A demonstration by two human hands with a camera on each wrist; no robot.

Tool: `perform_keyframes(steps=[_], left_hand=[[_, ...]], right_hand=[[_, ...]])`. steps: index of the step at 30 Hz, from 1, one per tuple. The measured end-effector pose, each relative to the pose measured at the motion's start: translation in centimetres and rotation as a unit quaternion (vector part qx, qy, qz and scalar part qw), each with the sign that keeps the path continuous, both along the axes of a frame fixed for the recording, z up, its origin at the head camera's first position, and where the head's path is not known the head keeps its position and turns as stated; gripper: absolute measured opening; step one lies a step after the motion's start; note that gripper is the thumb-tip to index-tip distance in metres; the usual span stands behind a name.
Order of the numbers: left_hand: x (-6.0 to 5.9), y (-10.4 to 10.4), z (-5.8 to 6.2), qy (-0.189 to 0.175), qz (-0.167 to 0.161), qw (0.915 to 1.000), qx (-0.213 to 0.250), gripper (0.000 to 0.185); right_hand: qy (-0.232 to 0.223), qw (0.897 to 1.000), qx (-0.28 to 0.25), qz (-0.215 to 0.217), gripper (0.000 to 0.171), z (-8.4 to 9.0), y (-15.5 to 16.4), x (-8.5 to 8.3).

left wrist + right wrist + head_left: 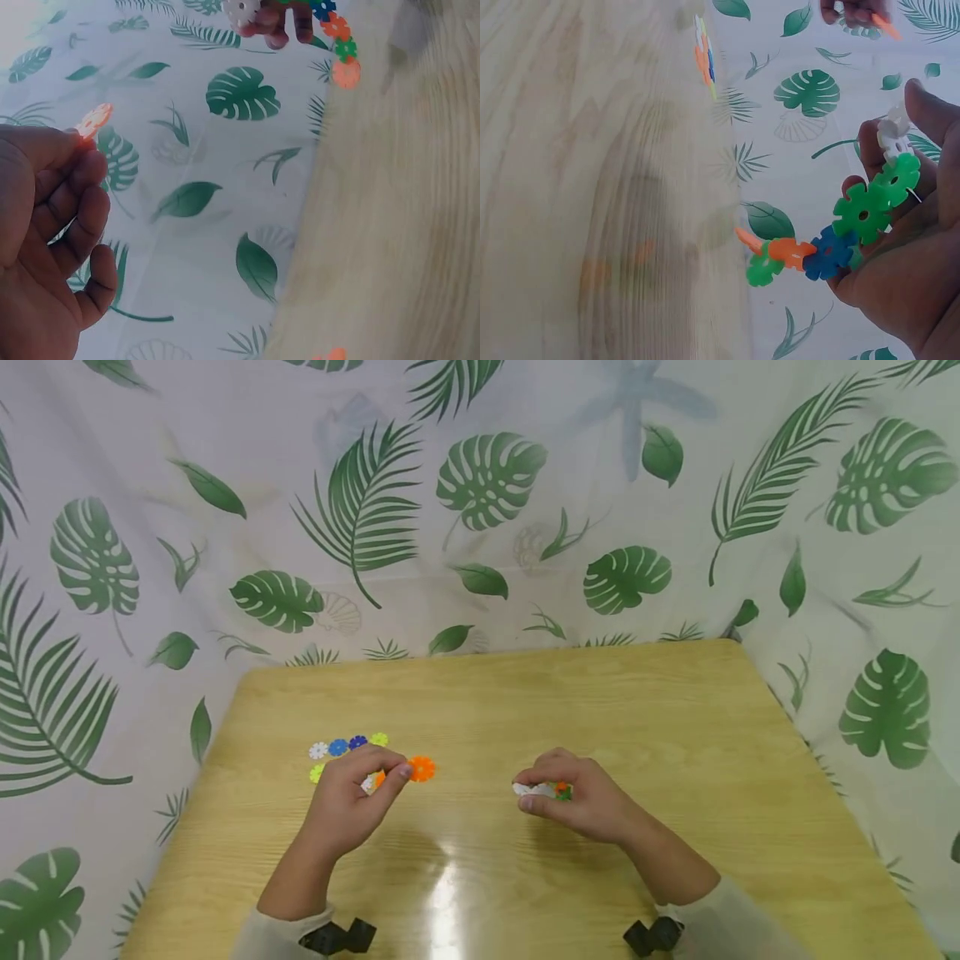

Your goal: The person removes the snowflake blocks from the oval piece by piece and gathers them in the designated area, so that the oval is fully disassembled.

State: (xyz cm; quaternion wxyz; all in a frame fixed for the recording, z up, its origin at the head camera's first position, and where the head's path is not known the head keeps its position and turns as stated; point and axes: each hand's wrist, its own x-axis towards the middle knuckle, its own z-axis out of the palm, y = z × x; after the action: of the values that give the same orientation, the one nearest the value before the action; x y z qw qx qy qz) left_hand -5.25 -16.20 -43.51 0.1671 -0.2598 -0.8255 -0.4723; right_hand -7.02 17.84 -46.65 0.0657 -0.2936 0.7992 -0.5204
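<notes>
My left hand (403,771) hovers just above the wooden table (675,710) and pinches an orange snowflake disc (422,768) by its edge. In the left wrist view that disc (94,120) sticks out past the fingertips of the left hand (81,142). My right hand (534,792) grips a chain of joined discs (542,790). The right wrist view shows the chain (847,232) lying across the curled fingers of the right hand (900,195): white, two green, blue, orange, green. The two hands are a little apart.
Several loose discs (347,746), white, blue, dark blue and yellow-green, lie in a row beyond the left hand. Another bit of orange (379,779) shows under its fingers. A leaf-print cloth (480,510) hangs round the table's back and sides.
</notes>
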Motion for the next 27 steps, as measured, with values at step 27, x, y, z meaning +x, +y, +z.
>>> perform_keyframes(steps=[27], left_hand=[[0.7,-8.9,-4.5,-0.29,0.257,0.9211,-0.039,0.04]], right_hand=[[0.044,0.998,-0.026,-0.021,0.024,-0.3,-0.8,0.7]])
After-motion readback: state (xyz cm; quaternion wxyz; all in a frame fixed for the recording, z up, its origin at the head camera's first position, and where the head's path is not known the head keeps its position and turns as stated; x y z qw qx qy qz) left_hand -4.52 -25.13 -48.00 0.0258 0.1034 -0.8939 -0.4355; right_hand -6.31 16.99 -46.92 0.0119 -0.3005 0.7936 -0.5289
